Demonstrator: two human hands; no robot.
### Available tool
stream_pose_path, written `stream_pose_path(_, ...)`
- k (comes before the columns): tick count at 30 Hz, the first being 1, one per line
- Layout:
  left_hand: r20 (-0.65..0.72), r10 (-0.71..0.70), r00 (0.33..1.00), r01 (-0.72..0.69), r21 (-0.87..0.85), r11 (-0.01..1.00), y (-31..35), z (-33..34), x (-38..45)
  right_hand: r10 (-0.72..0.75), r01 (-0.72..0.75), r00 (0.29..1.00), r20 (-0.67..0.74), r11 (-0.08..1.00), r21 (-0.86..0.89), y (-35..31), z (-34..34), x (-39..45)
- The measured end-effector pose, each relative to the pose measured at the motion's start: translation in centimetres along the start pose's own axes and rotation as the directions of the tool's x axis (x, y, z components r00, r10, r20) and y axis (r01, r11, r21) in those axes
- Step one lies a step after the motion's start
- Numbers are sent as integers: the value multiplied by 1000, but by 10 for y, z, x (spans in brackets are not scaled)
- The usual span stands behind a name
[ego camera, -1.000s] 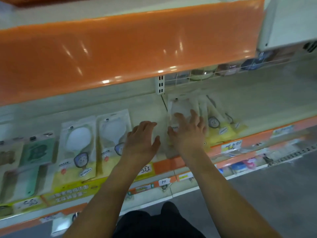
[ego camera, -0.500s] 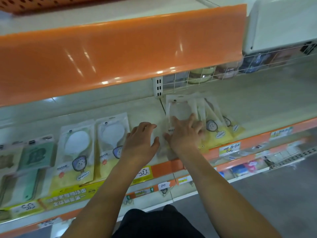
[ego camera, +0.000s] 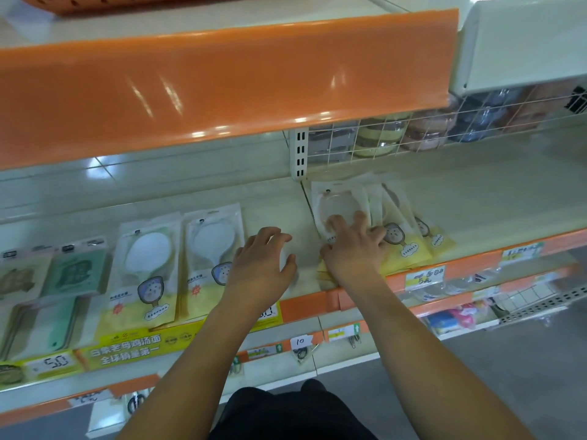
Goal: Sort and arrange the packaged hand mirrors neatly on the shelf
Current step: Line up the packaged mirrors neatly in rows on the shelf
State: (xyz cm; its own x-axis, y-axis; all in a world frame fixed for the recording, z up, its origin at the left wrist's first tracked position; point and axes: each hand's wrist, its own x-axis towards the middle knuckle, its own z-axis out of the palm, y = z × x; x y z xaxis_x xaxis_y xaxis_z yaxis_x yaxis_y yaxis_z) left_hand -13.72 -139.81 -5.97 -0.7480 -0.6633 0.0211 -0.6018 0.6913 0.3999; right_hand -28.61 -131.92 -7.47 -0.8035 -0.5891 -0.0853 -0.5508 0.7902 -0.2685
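On the shelf (ego camera: 476,198), right of the divider: fanned mirror packs (ego camera: 374,223), right hand (ego camera: 352,249) fingers spread, pressing them. Left hand (ego camera: 263,265) loosely curled, holds nothing, beside two tidy packs (ego camera: 178,262). Step: squaring the pile. Next: slide packs flush.

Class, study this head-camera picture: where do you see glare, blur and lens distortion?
Head view: bright glare streaks sit on the glossy orange shelf edge; the green packages at far left are smeared and soft, while the packaged hand mirrors under the right hand read fairly sharp; the wide lens bows the shelf lines, and the wire basket tilts toward the right edge.
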Motion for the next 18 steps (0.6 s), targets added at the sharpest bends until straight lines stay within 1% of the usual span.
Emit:
stream_pose_path(5,-36,4,999,-5,-6,1000,0,4,-2,-18,19,1000,-25,998,65,10,-1,-3)
stream_pose_path(9,-56,-4,998,4,2,1000,2,5,-5,-56,69,994,-92,987,142,18,-2,-9)
stream_pose_path(13,-90,-28,996,27,-10,1000,-1,5,-10,-87,112,988,-131,973,200,9,-2,-18)
stream_pose_path(18,-126,-58,990,60,15,998,-8,-1,-18,-157,186,978,-138,953,237,-15,-3,-29)
